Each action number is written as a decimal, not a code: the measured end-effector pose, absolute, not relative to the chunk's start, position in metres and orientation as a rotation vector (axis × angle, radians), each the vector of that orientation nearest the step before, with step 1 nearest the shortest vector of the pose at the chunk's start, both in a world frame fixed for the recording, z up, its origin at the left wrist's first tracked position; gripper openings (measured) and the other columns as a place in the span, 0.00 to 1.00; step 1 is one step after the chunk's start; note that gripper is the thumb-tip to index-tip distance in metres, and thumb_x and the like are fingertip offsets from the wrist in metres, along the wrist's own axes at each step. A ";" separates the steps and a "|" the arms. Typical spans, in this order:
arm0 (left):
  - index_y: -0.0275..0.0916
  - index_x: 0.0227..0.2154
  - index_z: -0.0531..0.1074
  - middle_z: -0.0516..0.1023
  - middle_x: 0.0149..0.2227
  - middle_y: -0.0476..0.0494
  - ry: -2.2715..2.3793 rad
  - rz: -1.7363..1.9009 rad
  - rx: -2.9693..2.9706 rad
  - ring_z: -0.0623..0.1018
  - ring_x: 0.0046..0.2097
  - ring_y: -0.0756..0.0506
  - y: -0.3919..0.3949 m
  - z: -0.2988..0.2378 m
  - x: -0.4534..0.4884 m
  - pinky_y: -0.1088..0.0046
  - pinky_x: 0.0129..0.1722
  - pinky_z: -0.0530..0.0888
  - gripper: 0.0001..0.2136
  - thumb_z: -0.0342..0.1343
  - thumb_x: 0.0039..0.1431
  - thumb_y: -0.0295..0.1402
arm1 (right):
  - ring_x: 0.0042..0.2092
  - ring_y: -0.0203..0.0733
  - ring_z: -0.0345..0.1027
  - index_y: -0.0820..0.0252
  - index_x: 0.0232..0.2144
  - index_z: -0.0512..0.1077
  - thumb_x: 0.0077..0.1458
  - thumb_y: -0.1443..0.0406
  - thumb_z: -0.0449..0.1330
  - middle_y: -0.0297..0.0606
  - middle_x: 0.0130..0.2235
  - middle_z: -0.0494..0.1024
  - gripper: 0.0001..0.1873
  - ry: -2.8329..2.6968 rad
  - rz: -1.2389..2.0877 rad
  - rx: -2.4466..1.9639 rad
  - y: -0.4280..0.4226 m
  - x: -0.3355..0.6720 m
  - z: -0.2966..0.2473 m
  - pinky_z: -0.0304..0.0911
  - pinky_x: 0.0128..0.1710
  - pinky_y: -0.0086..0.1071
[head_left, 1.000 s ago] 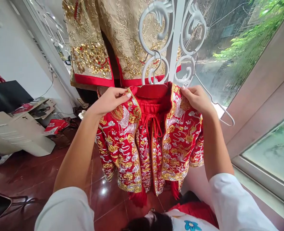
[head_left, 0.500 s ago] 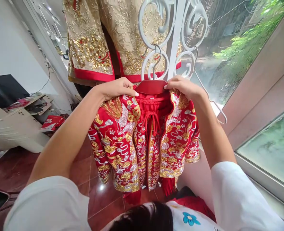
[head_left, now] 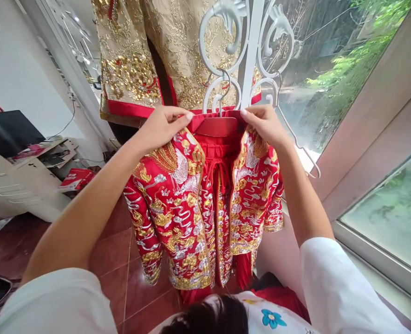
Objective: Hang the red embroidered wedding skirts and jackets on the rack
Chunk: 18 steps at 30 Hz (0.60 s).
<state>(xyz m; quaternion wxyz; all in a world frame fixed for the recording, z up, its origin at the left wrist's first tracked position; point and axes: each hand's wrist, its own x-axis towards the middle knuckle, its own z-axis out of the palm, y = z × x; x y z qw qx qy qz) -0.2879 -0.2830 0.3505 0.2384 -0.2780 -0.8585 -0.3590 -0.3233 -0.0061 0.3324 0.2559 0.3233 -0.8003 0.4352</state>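
A red jacket (head_left: 177, 208) with gold and silver embroidery hangs open at the front on a red hanger (head_left: 219, 126). The hanger's metal hook loops over a white scrollwork rack (head_left: 250, 55). My left hand (head_left: 165, 125) pinches the jacket's collar on the left side, thumb on top. On the right side, my right hand (head_left: 263, 123) pinches the collar too. Between them the collar's back edge is stretched up behind the hanger. Inside the jacket hangs a red embroidered skirt (head_left: 222, 208) with a gathered waist and a tied red cord (head_left: 219, 167).
A beige and gold sequined garment (head_left: 180, 55) with red hems hangs behind the rack. An unused wire hanger (head_left: 297, 134) hangs at right, near the window (head_left: 334, 60). At left stand a cluttered desk (head_left: 24, 178) and a black monitor (head_left: 12, 132). The floor (head_left: 111, 250) is dark red tile.
Both hands have shifted their hold on the collar and lifted its back edge, which now shows above the hanger. The jacket's left front has swung slightly right.
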 end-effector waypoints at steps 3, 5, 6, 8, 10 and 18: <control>0.36 0.33 0.70 0.68 0.28 0.48 -2.418 -0.890 -0.978 0.70 0.32 0.48 -0.287 0.336 -0.277 0.72 0.33 0.67 0.11 0.53 0.57 0.41 | 0.28 0.33 0.50 0.58 0.21 0.60 0.55 0.40 0.47 0.31 0.23 0.55 0.29 -2.287 1.004 0.990 0.004 -0.321 0.323 0.50 0.27 0.30; 0.36 0.33 0.69 0.69 0.30 0.47 -2.392 -0.806 -0.900 0.71 0.34 0.46 -0.285 0.328 -0.275 0.71 0.35 0.67 0.11 0.54 0.56 0.40 | 0.27 0.33 0.49 0.58 0.21 0.59 0.54 0.40 0.47 0.31 0.22 0.55 0.29 -2.336 0.898 0.954 0.007 -0.321 0.315 0.50 0.27 0.30; 0.36 0.32 0.68 0.69 0.29 0.47 -2.356 -0.773 -0.827 0.71 0.34 0.46 -0.283 0.326 -0.275 0.71 0.36 0.67 0.11 0.54 0.57 0.40 | 0.27 0.33 0.48 0.58 0.20 0.58 0.54 0.41 0.49 0.31 0.22 0.54 0.28 -2.326 0.851 0.893 0.007 -0.320 0.311 0.50 0.27 0.30; 0.36 0.30 0.67 0.67 0.28 0.48 -2.292 -0.760 -0.735 0.70 0.34 0.47 -0.278 0.326 -0.280 0.71 0.37 0.67 0.10 0.53 0.58 0.39 | 0.26 0.32 0.46 0.58 0.19 0.56 0.54 0.42 0.50 0.30 0.21 0.53 0.28 -2.274 0.786 0.778 0.005 -0.318 0.306 0.49 0.27 0.30; 0.36 0.27 0.65 0.64 0.26 0.49 -2.312 -0.798 -0.747 0.69 0.32 0.49 -0.273 0.333 -0.287 0.72 0.37 0.67 0.11 0.49 0.61 0.37 | 0.25 0.32 0.45 0.58 0.19 0.56 0.55 0.42 0.50 0.30 0.20 0.52 0.28 -2.301 0.763 0.776 0.004 -0.317 0.306 0.48 0.26 0.30; 0.32 0.43 0.67 0.72 0.39 0.37 -2.334 -0.504 -0.437 0.71 0.50 0.37 -0.261 0.334 -0.277 0.49 0.55 0.62 0.16 0.46 0.63 0.41 | 0.32 0.38 0.62 0.62 0.30 0.67 0.55 0.44 0.51 0.37 0.27 0.68 0.27 -2.344 0.636 0.600 -0.002 -0.315 0.294 0.60 0.34 0.34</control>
